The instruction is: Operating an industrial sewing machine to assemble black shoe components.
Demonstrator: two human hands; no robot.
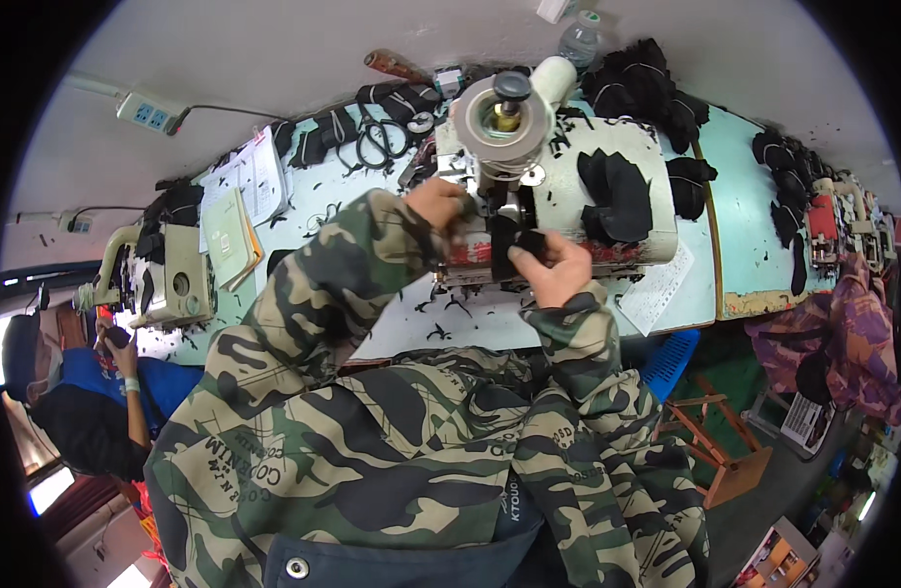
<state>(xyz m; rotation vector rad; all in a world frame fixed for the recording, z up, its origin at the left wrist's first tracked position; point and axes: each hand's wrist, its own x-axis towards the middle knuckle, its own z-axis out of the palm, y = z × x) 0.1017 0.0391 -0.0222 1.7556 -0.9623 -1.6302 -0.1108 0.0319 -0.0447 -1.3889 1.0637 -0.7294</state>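
In front of me stands a cream bench machine (556, 137) with a round metal wheel (506, 118) and a black knob on top. My right hand (558, 269) is at its front edge, thumb and fingers closed on a black fabric piece (504, 257) that lies under the machine's working head. My left hand (439, 208) is just left of the head, its fingers smeared by motion. A dark bit shows at its fingertips, but I cannot make out whether it is held. A stack of black cut pieces (617, 196) rests on the machine's right side.
Black scissors (377, 145), tied black bundles (635, 83) and a clear bottle (580, 39) line the back. Papers (251, 181) and a notebook (231, 238) lie left. Black scraps litter the table (392, 333). Another person (98, 402) works at the left; a wooden stool (715, 441) stands right.
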